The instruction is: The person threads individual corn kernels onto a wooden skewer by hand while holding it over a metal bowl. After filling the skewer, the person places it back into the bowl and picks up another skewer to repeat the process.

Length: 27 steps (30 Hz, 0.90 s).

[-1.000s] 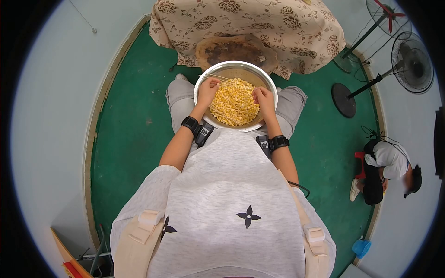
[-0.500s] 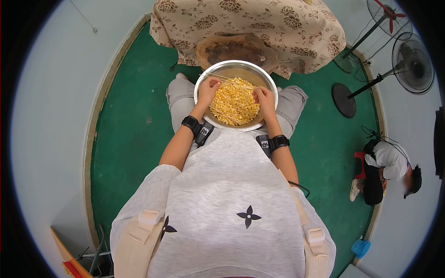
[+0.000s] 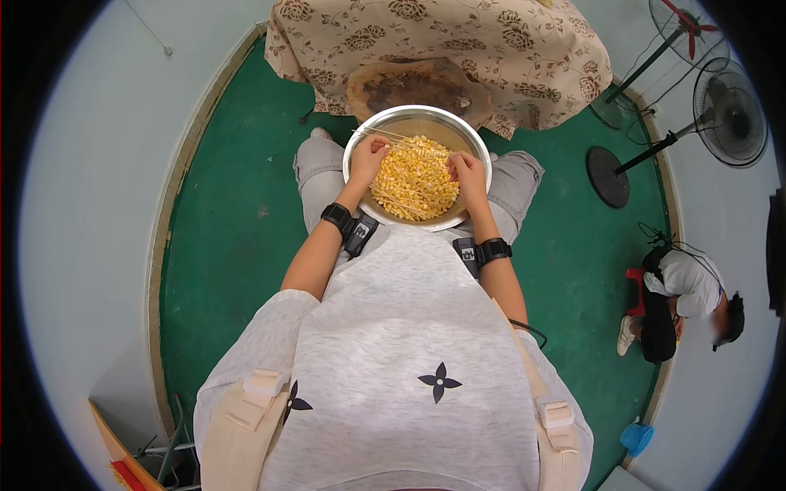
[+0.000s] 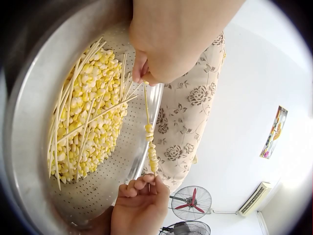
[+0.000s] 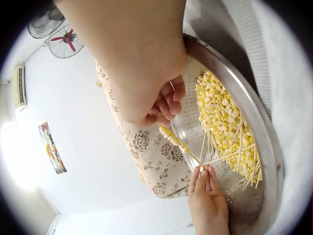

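Observation:
A wide metal colander (image 3: 452, 128) rests across the person's lap, heaped with loose yellow corn kernels (image 3: 413, 184). Over the heap, both hands work at one thin wooden skewer (image 4: 146, 107), which bears several threaded kernels (image 5: 172, 137) along part of its length. The right hand (image 3: 467, 175) grips the skewer close behind these kernels. At its other end the left hand (image 3: 367, 162) pinches a single corn kernel (image 5: 202, 168) between thumb and fingers, right at the tip. More bare skewers (image 4: 73, 88) lie loose on top of the corn.
Beyond the colander stand a wooden stump (image 3: 413, 90) and a table under a flowered cloth (image 3: 458, 29). Two standing fans (image 3: 729, 114) are at the far right. Another person (image 3: 688, 282) sits on a red stool by the right wall. Green floor (image 3: 237, 213) surrounds the seated person.

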Motion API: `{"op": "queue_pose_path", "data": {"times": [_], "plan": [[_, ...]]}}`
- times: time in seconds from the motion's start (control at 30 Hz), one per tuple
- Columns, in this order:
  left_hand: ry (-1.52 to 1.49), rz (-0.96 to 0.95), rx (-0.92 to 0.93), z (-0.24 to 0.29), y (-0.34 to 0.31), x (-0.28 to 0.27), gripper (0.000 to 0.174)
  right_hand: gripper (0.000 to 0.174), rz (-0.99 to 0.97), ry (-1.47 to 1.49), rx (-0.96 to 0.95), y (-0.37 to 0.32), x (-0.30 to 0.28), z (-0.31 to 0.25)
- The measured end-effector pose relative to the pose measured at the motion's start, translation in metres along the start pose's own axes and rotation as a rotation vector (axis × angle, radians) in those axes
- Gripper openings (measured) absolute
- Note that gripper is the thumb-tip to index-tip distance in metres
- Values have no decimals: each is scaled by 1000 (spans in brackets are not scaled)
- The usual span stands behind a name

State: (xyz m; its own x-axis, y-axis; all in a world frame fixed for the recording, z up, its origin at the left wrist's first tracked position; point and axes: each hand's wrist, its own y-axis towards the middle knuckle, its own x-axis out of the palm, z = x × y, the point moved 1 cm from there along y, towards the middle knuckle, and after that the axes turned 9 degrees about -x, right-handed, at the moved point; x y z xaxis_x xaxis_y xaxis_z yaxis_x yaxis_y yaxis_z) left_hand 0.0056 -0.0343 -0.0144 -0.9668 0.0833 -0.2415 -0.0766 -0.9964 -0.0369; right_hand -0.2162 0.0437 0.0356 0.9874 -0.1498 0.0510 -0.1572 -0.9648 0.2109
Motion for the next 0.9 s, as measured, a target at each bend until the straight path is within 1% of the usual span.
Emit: {"op": "queue_pose_path", "data": {"times": [0.17,0.57,0.8,0.9], "plan": [[66,24,43,-3,2,0,16,23,0,-1,3,0,-1,2],[113,46,26,-4,2,0,17,24,6,2,5,0,0,1],[104,48,32,-4,2,1,17,25,0,-3,-1,0,0,0],[69,71,45,-5,3,2,15,25,1,-6,-3,0,0,1]]}}
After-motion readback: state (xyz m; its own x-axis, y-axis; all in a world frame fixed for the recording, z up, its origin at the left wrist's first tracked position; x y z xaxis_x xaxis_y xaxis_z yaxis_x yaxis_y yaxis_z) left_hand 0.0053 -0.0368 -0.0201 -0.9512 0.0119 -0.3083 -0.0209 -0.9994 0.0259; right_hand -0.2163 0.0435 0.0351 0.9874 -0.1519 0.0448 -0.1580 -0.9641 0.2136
